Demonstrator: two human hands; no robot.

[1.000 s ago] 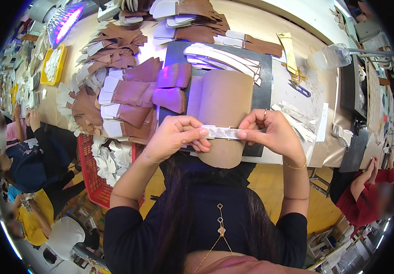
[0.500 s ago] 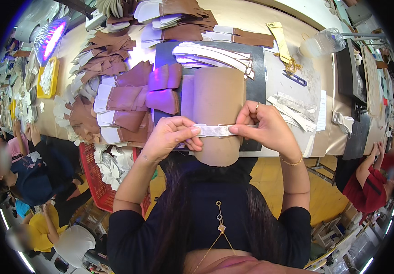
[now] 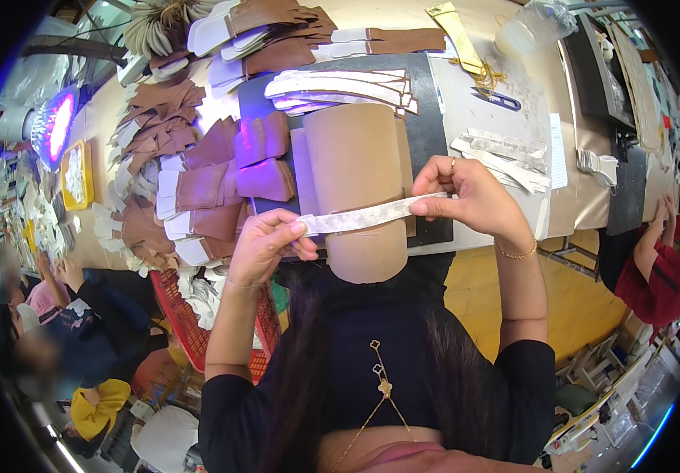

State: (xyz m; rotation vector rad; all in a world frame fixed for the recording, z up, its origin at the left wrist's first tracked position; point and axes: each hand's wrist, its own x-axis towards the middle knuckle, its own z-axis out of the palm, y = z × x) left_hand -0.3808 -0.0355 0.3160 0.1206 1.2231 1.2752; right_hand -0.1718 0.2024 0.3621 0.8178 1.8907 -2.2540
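A pale whitish strip (image 3: 360, 219) is stretched across a tan rounded block (image 3: 354, 150), with a narrow brown band partly showing under or beside it. My left hand (image 3: 265, 246) pinches the strip's left end between thumb and fingers, just off the block's left side. At the other side, my right hand (image 3: 466, 197) pinches the strip near its right end, a short tail showing past the thumb. The strip slants slightly, its right end higher. Whether it touches the block along its whole length, I cannot tell.
Stacked brown and white pieces (image 3: 206, 189) lie left of a dark board (image 3: 427, 158). White curved strips (image 3: 340, 88) sit behind the block; more pale strips (image 3: 506, 154), blue thread snips (image 3: 498, 99) and a clear bottle (image 3: 533, 27) are rightward. A red basket (image 3: 186, 327) stands below the table edge.
My hands have moved apart, so a longer stretch of the strip shows between them. My left hand has shifted left. The whole view has also turned slightly.
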